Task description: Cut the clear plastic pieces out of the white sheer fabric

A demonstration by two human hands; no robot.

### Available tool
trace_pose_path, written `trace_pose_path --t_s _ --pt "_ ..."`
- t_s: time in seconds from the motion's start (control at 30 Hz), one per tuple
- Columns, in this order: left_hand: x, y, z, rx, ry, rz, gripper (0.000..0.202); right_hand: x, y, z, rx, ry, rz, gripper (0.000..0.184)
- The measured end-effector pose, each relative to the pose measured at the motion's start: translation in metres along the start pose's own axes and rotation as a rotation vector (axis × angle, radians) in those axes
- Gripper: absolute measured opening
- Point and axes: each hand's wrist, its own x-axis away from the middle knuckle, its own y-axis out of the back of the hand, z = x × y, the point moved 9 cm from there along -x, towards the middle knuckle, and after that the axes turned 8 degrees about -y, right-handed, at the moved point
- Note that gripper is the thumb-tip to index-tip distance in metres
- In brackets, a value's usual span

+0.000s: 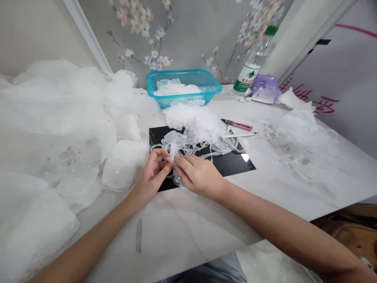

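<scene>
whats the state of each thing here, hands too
left hand, pinching white sheer strip
right hand, gripping the same strip
blue plastic basket, holding white fabric pieces
water bottle, capped, upright
pink-handled tool, lying at the edge of black mat

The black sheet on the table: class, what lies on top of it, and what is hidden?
Looped sheer white trim and gathered tulle lie on the black sheet, the left hand and right hand over it; its surface beneath is hidden.
</scene>
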Motion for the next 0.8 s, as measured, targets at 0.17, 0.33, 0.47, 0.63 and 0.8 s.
trace_pose_path --t_s 0.17,0.33,0.47,0.63,0.8 --pt "0.001 -0.002 -0.005 0.017 -0.059 0.025 0.019 -0.001 -0.003 -0.006 -0.064 -0.114 0.027 0.026" --pt "0.001 -0.005 -0.009 0.059 -0.059 0.029 0.020 -0.003 0.001 -0.023 -0.314 -0.323 -0.003 0.023" --pt "0.004 0.000 -0.011 0.051 -0.089 -0.013 0.018 -0.001 0.017 -0.071 -0.445 -0.579 -0.174 0.015" --pt "0.005 0.003 0.002 0.093 0.030 -0.033 0.017 0.003 0.013 -0.102 -0.728 -0.708 -0.230 0.016" --pt "0.003 0.003 0.005 -0.058 0.125 -0.061 0.018 0.002 0.000 -0.084 -0.930 -0.679 -0.143 0.016"
